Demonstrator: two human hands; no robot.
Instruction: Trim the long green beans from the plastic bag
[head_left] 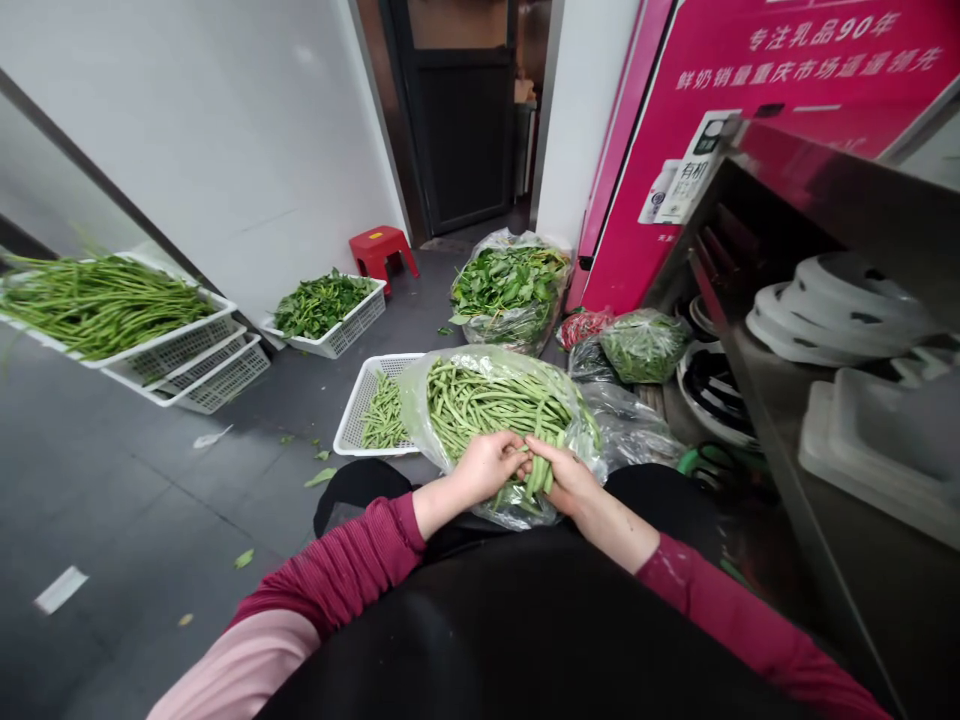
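Green beans (539, 474) in close two-handed grip (573, 482)

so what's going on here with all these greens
A person is handling green beans over an open plastic bag full of them. The right hand holds a small bunch; the left hand meets it at the fingertips, though whatever it pinches is too small to tell. Shorter bean pieces lie in the white basket beside the bag, and leafy greens stand beyond.
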